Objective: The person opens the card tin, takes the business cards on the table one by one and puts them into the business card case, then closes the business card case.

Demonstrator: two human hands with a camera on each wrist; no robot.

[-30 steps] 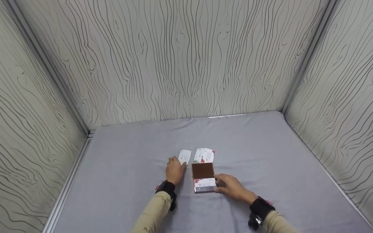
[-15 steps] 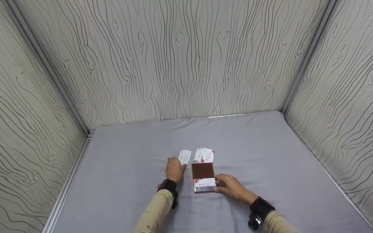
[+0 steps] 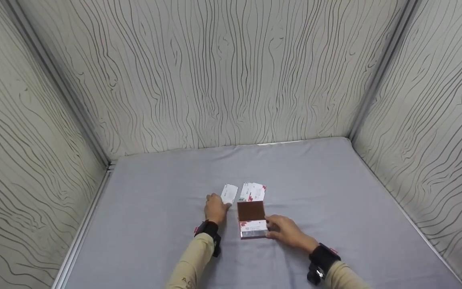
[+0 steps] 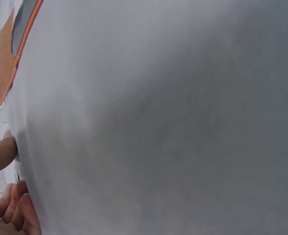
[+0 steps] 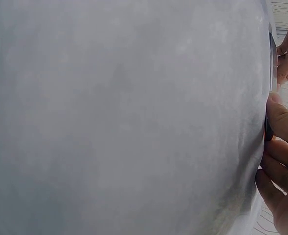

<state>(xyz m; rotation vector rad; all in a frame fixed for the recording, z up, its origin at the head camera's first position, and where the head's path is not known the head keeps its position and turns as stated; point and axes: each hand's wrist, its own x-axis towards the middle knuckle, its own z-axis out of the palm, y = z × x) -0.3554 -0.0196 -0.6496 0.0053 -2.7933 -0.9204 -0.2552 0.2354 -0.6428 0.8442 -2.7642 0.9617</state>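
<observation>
A flat, red-brown folding card case (image 3: 251, 210) lies open on the smooth grey cloth (image 3: 155, 208), its lid leaning to the far side. In its near half sits a white card with red leaves (image 3: 254, 225), above a shiny silver strip. The right hand (image 3: 289, 232) pinches the case's right edge between thumb and fingers. The left hand (image 3: 215, 209) has its thumb and fingers around the near end of a white paper card (image 3: 229, 192), and seems to be pinching it; I can't tell if it is one card or a few. Just past the lid is a messy little pile of white cards with red and green prints (image 3: 253, 192). The step now looks like taking hold of the left card while keeping the case steady. The next move seems to need a neat lift, edges lined up, with the case held still.
</observation>
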